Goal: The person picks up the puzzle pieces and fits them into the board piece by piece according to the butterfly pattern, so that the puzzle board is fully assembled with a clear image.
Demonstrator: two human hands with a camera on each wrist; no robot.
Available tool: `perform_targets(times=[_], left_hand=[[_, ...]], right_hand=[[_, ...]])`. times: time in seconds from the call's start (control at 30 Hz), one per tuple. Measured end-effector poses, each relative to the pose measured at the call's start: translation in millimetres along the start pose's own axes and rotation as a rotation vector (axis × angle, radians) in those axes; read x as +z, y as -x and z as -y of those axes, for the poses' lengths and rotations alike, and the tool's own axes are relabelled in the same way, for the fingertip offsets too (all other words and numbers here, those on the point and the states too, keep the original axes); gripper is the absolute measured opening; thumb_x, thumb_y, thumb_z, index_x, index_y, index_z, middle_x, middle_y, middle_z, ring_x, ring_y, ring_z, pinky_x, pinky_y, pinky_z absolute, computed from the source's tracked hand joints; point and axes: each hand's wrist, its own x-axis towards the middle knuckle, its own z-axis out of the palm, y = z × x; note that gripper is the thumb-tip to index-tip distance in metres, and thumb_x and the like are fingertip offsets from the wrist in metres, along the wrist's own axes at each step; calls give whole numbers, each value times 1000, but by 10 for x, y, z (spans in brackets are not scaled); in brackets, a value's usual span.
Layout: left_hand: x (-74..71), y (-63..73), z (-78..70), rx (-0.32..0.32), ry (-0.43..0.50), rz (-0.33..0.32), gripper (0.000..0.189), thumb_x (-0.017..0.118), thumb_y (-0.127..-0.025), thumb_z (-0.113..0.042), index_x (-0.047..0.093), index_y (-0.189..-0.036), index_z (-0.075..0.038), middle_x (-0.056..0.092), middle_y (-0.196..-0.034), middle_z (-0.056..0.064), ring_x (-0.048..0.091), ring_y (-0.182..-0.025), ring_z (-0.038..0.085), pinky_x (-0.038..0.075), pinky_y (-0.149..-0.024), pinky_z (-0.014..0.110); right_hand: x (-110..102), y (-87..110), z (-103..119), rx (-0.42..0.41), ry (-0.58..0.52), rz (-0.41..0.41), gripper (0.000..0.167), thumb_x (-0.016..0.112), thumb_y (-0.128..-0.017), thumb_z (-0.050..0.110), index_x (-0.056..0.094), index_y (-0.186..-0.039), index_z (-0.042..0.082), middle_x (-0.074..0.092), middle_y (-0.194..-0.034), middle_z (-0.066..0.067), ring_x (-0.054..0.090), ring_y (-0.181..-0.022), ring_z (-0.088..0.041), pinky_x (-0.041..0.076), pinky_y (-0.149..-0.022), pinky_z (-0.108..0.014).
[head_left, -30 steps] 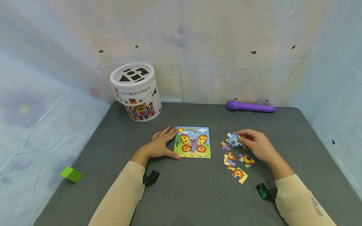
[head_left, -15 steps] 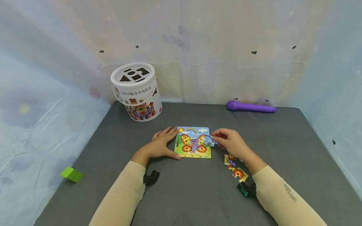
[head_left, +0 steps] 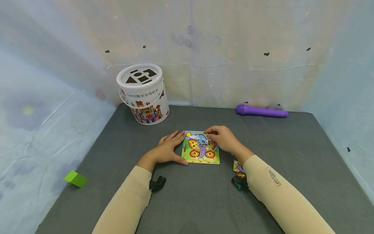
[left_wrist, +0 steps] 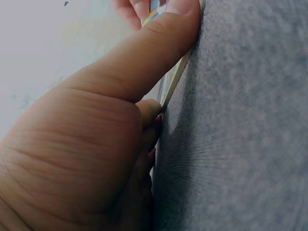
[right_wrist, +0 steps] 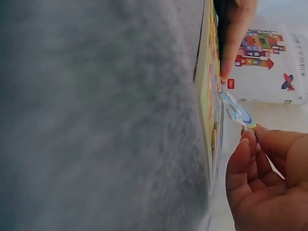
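A square butterfly puzzle board [head_left: 214,160] lies flat on the grey table. My left hand [head_left: 167,151] rests against its left side, fingers outstretched at the top corner and thumb on the lower one. Above the board's upper part, my right hand [head_left: 224,138] pinches a light-blue puzzle piece [right_wrist: 236,109] with a rainbow on it, between thumb and fingertips. In the right wrist view the piece is tilted, its lower end close to the board; contact is hard to tell. Loose puzzle pieces [head_left: 239,169] lie right of the board, partly hidden by my right forearm.
A white lidded bucket [head_left: 143,94] with a carrying handle stands at the back left. A purple microphone-shaped stick [head_left: 261,110] lies along the back edge. Near the table's left edge sits a green block [head_left: 75,179]. Sheeting hangs behind the table.
My right hand has carried the blue piece leftward from the loose pieces to over the board's upper part. The left hand has stayed at the board's left side. The view has shifted slightly.
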Motion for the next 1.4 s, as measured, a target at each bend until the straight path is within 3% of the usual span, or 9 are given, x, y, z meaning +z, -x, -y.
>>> perform_targets(times=[0.2, 0.4, 0.6, 0.73, 0.83, 1.17, 1.27, 1.4], left_hand=[[1, 17, -3, -2, 1, 10, 129, 91, -78, -70, 22, -176, -21, 11, -181, -4, -2, -166, 23, -2, -127, 55], [-6, 16, -25, 5, -3, 5, 129, 91, -78, -69, 23, -176, -20, 12, -181, -3, -1, -166, 25, -1, -127, 56], [-21, 5, -30, 14, -11, 1, 128, 91, -78, -69, 24, -176, -20, 13, -181, -2, 0, -166, 25, 0, -127, 55], [-25, 10, -32, 14, -7, 3, 128, 91, -78, -69, 23, -176, -20, 12, -181, -3, 0, -166, 24, 0, -127, 55], [-17, 11, -14, 9, -11, 6, 128, 90, -79, -69, 23, -176, -20, 11, -181, -4, -1, -166, 23, -1, -127, 55], [-19, 11, 7, 13, -16, 5, 128, 90, -79, -70, 23, -176, -21, 11, -181, -5, -1, -166, 24, -1, -127, 57], [-18, 14, 8, 14, -17, 1, 127, 90, -79, -70, 23, -176, -20, 12, -181, -5, -1, -166, 24, -1, -127, 57], [-11, 12, 3, 10, -10, 4, 128, 90, -79, -70, 23, -176, -21, 11, -181, -6, -1, -166, 22, -1, -127, 55]], right_hand=[[52, -143, 21, 50, 21, 9, 26, 61, -114, 14, 76, -134, 7, 72, -116, -12, 68, -97, -28, 56, -84, -44], [76, -116, 82, -28, 277, 8, 30, 65, -112, 16, 74, -138, 5, 65, -134, -14, 63, -122, -33, 51, -102, -54], [187, 106, 247, -238, 638, 174, 48, 69, -110, 23, 64, -151, 0, 54, -159, -20, 49, -147, -39, 42, -116, -58], [275, 232, 324, -243, 753, 308, 71, 66, -111, 40, 46, -165, -1, 35, -172, -20, 33, -158, -39, 35, -120, -61], [306, 266, 334, -208, 758, 348, 77, 60, -112, 48, 37, -169, 0, 27, -176, -18, 27, -160, -37, 31, -123, -60], [311, 224, 296, -162, 700, 358, 77, 54, -114, 53, 33, -173, 9, 25, -177, -13, 23, -162, -35, 26, -121, -69], [291, 202, 277, -171, 576, 331, 72, 52, -115, 51, 36, -172, 11, 31, -176, -12, 27, -161, -34, 28, -118, -72], [185, 253, 266, -206, 306, 282, 65, 49, -117, 45, 39, -170, 8, 37, -172, -14, 35, -157, -35, 30, -118, -70]])
